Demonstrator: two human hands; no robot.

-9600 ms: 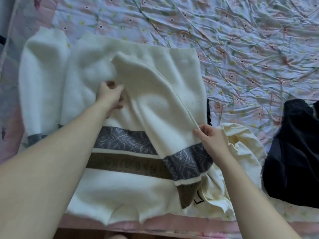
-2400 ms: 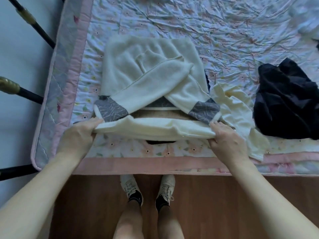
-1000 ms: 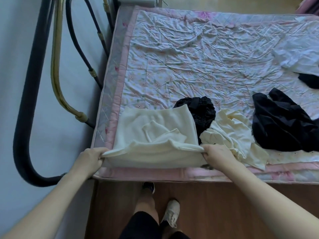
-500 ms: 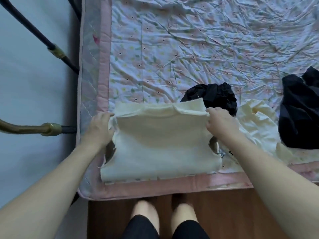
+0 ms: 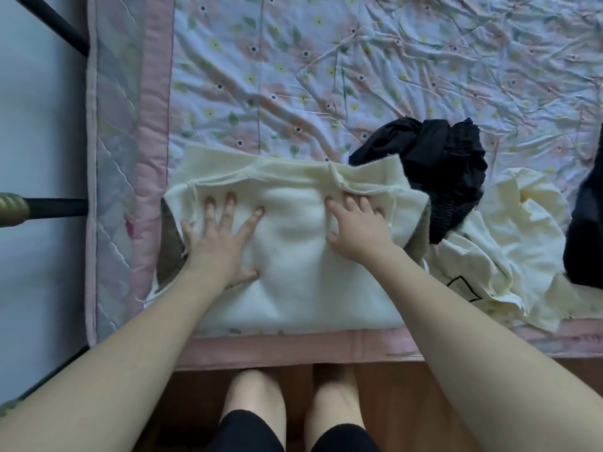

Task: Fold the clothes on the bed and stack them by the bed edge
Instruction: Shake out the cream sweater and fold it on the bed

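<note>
A folded cream sweater (image 5: 293, 256) lay flat on the floral quilt (image 5: 326, 76), close to the quilt's pink near border (image 5: 293, 350), with grey-brown patterned patches showing at its side edges. Both hands pressed down on it with fingers spread and straight, gripping nothing: the left hand (image 5: 218, 243) on the sweater's left half, the right hand (image 5: 359, 230) on its right half (near the far fold). Just right of the sweater sat a crumpled black garment (image 5: 440, 164), and beside that a rumpled cream garment (image 5: 509, 243). A second dark garment (image 5: 587, 230) lay at the right frame edge. Left of the quilt, dark metal bed-frame bars (image 5: 55, 207) showed.
</note>
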